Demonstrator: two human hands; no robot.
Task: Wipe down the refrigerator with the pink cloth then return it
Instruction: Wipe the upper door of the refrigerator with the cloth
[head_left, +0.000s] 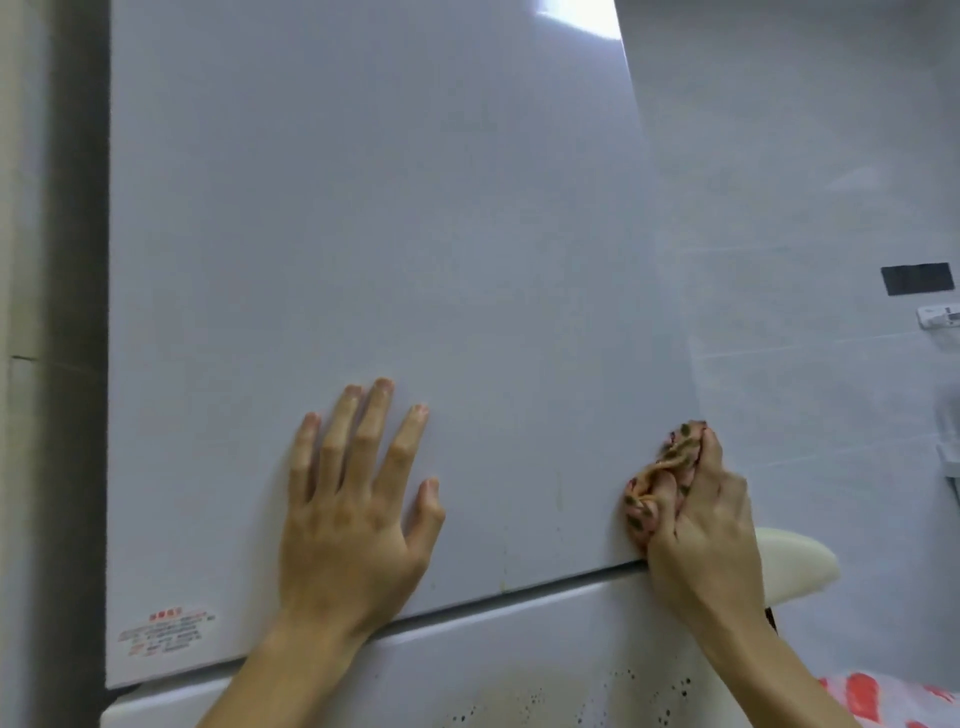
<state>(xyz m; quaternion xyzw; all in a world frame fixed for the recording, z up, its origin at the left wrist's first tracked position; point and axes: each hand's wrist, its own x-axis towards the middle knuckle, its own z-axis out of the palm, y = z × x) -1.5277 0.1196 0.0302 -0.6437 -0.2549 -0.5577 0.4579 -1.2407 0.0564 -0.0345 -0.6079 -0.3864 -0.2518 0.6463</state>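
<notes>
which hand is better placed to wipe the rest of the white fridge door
Right. The right hand grips the crumpled pink spotted cloth against the white refrigerator door at its lower right edge. The left hand lies flat on the door, fingers spread, holding nothing.

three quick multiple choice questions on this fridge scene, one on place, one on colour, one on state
1. Where on the refrigerator door is the pink cloth?
A. top left corner
B. lower right edge
C. centre

2. What colour is the print on the sticker?
A. red
B. green
C. black

3. How is the left hand?
A. gripping the pink cloth
B. clenched in a fist
C. flat on the door, fingers spread

Answers:
1. B, the right hand holds it bunched at that edge.
2. A, the lettering is red.
3. C, its straight fingers lie on the door.
</notes>
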